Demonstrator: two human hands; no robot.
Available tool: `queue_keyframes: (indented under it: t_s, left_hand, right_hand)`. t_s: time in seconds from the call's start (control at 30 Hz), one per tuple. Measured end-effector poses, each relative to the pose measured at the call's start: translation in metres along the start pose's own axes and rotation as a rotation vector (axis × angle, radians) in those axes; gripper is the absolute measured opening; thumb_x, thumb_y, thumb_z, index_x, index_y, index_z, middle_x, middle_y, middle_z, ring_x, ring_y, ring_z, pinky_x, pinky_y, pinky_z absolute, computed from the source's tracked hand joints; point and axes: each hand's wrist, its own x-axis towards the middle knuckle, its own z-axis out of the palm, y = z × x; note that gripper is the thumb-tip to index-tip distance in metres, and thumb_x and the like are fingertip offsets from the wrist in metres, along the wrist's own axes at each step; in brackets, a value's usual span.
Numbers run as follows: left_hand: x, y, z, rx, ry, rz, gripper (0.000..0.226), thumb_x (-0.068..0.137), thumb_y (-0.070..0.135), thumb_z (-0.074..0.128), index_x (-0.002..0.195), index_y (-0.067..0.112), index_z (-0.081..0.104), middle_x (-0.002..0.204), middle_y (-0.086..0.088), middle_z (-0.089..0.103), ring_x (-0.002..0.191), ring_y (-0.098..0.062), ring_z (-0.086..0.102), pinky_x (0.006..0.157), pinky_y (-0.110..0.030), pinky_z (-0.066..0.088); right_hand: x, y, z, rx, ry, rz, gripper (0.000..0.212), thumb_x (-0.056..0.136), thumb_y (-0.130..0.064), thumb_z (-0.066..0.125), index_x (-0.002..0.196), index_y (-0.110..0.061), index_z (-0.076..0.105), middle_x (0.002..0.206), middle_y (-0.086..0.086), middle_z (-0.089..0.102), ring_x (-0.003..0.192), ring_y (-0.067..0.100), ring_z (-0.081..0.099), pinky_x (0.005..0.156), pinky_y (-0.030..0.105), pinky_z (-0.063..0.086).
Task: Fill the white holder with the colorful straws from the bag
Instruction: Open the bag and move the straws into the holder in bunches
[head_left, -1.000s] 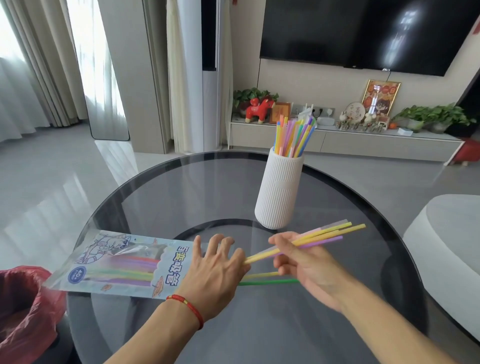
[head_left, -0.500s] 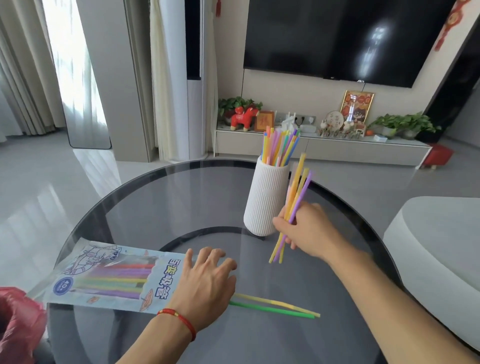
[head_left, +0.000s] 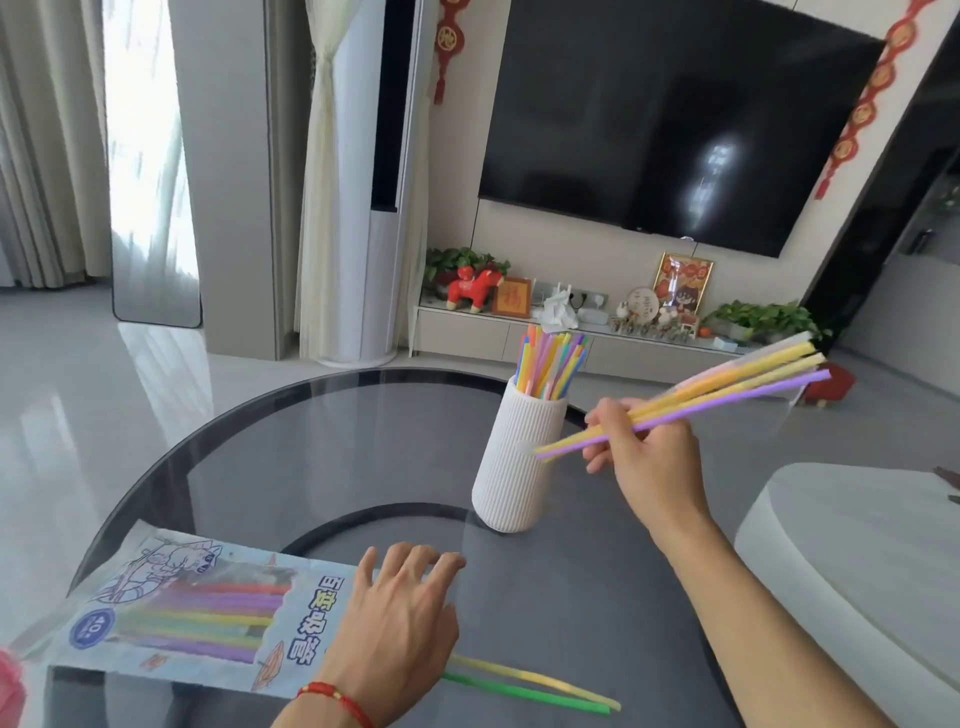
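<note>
- The right hand (head_left: 644, 457) has raised its bundle of straws (head_left: 727, 392) from upright to a slant beside the white holder (head_left: 519, 457), fingers (head_left: 605, 415) closed on it.
- The left hand (head_left: 395, 623), fingers spread and empty, stays flat on the bag (head_left: 182, 613).
- Two loose straws (head_left: 535, 686) remain on the tabletop (head_left: 311, 457); insertion is judged next.

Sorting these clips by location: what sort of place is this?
Most likely a home living room: a wall-mounted television, a low media shelf with plants and ornaments, and floor-length curtains.

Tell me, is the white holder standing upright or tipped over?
Upright. The white holder stands on its base on the glass table, with straws sticking up from its mouth.
</note>
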Motion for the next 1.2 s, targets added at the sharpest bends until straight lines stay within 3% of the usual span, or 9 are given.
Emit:
queue_keyframes:
  t_s: [0.13,0.3,0.4,0.5,0.73,0.87,0.97,1.1,1.2]
  left_hand:
    - [0.0,0.002,-0.006,-0.007,0.019,0.015,0.044,0.092,0.033,0.046,0.136,0.034,0.046,0.131,0.011,0.052,0.127,-0.018,0.044,0.115,-0.045,0.026]
    - [0.0,0.001,-0.008,-0.061,0.084,0.048,0.038,0.075,0.021,0.069,0.113,0.025,0.067,0.104,0.004,0.069,0.101,-0.027,0.064,0.097,-0.051,0.05]
    - [0.002,-0.002,-0.01,-0.061,0.092,0.031,0.041,0.084,0.025,0.057,0.125,0.028,0.059,0.117,0.006,0.063,0.114,-0.024,0.056,0.107,-0.046,0.039]
    - [0.003,-0.004,-0.011,-0.035,0.089,0.024,0.042,0.09,0.03,0.045,0.132,0.032,0.05,0.127,0.01,0.055,0.123,-0.02,0.046,0.113,-0.04,0.027]
    - [0.003,-0.007,-0.009,-0.06,0.118,0.027,0.035,0.078,0.02,0.064,0.113,0.026,0.065,0.104,0.004,0.067,0.104,-0.027,0.06,0.094,-0.045,0.048]
    - [0.003,-0.007,-0.008,-0.053,0.112,0.033,0.036,0.082,0.023,0.058,0.118,0.028,0.062,0.111,0.005,0.065,0.111,-0.024,0.056,0.1,-0.044,0.043]
    - [0.003,-0.008,-0.007,-0.048,0.102,0.023,0.039,0.085,0.026,0.053,0.124,0.03,0.058,0.118,0.007,0.062,0.118,-0.022,0.051,0.106,-0.042,0.037]
    - [0.003,-0.009,-0.007,-0.051,0.095,0.01,0.037,0.085,0.026,0.055,0.122,0.03,0.058,0.118,0.006,0.062,0.117,-0.024,0.052,0.106,-0.044,0.038]
    - [0.004,-0.009,-0.009,-0.051,0.078,0.005,0.037,0.085,0.027,0.055,0.122,0.029,0.058,0.119,0.006,0.062,0.118,-0.024,0.051,0.107,-0.044,0.037]
  right_hand:
    - [0.047,-0.042,-0.003,0.195,0.144,-0.007,0.029,0.103,-0.022,0.06,0.078,-0.015,0.073,0.061,0.008,0.075,0.054,0.025,0.073,0.062,0.039,0.064]
    - [0.074,-0.052,0.015,-0.178,0.04,-0.051,0.031,0.099,-0.021,0.06,0.075,-0.009,0.075,0.06,0.009,0.075,0.05,0.018,0.073,0.066,0.035,0.065]
    - [0.079,-0.055,0.028,-0.318,-0.074,-0.069,0.022,0.099,-0.02,0.062,0.087,-0.009,0.077,0.063,0.008,0.074,0.049,0.015,0.071,0.06,0.033,0.065]
    - [0.081,-0.058,0.036,-0.417,-0.12,-0.05,0.017,0.095,-0.026,0.071,0.093,-0.012,0.078,0.08,0.01,0.076,0.074,0.026,0.075,0.071,0.037,0.063]
    - [0.083,-0.075,0.044,-0.439,0.103,-0.004,0.039,0.084,-0.04,0.08,0.109,-0.014,0.064,0.111,0.008,0.061,0.094,0.027,0.062,0.07,0.035,0.045]
    - [0.086,-0.072,0.043,-0.44,0.094,-0.034,0.035,0.088,-0.034,0.077,0.107,-0.008,0.062,0.111,0.013,0.063,0.089,0.027,0.059,0.069,0.033,0.04]
    - [0.086,-0.068,0.042,-0.376,0.103,-0.053,0.046,0.088,-0.031,0.079,0.122,-0.011,0.057,0.119,0.013,0.06,0.101,0.028,0.062,0.069,0.03,0.042]
    - [0.079,-0.069,0.039,-0.256,0.076,-0.239,0.084,0.089,-0.013,0.079,0.157,-0.018,0.031,0.149,0.014,0.048,0.132,0.026,0.052,0.1,0.036,0.052]
    - [0.075,-0.061,0.042,-0.45,-0.075,-0.326,0.06,0.099,-0.013,0.064,0.155,-0.013,0.043,0.156,0.01,0.051,0.143,0.027,0.047,0.116,0.045,0.042]
